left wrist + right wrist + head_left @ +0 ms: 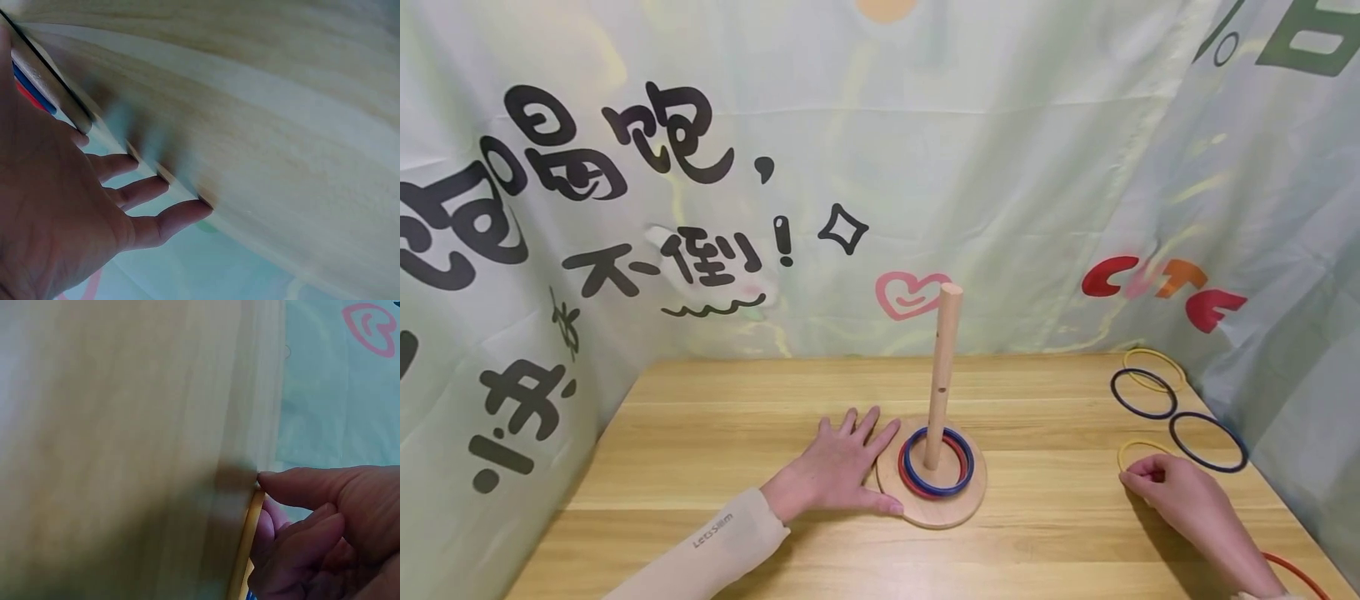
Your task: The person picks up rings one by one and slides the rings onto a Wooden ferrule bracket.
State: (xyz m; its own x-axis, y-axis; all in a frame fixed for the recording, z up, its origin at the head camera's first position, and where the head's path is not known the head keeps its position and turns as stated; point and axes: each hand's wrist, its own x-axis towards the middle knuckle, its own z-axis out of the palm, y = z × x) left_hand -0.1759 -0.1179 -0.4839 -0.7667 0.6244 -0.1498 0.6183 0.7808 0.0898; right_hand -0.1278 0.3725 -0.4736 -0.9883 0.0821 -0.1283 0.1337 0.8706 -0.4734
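Observation:
A round wooden base (976, 497) carries an upright wooden peg (946, 358). Around the peg's foot lie a blue ring (972, 468) and a red ring (902, 475), the blue one on top. My left hand (838, 472) rests with spread fingers at the base's left edge, its thumb reaching over the rim. Off to the right, my right hand (1187, 496) pinches the near side of a yellow ring (1121, 454) between thumb and fingers, low at the table. The right wrist view shows this yellow ring (249, 534) edge-on beside the thumb tip.
Beyond my right hand lie two dark blue rings (1112, 388) and another yellow ring (1183, 379), partly overlapping. A red ring (1296, 568) shows in part beside my right wrist. A printed cloth (820, 333) hangs behind and around the wooden table (715, 433).

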